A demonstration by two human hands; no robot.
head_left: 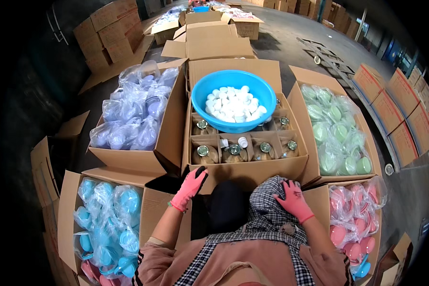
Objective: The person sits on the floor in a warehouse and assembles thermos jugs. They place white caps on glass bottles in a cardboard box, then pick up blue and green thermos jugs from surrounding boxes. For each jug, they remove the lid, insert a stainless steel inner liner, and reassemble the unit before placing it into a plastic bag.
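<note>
Left hand (193, 187) at the carton edge (238, 165), grip unclear; right hand (291, 199) apart, spread on the apron (261, 196); bottles (263, 156) just ahead of both, probably fragile and slippery, best held around the body.

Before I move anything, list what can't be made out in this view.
Head view: how many clear, silver-lidded bottles stand in the brown cardboard box; the round blue plastic basin covers some compartments.
Head view: the basin's floor beneath its small white rounded pieces.
Head view: the palm of the pink-gloved right hand, turned away against black-and-white checked cloth.
Head view: contents of the distant brown carton, too small.
</note>
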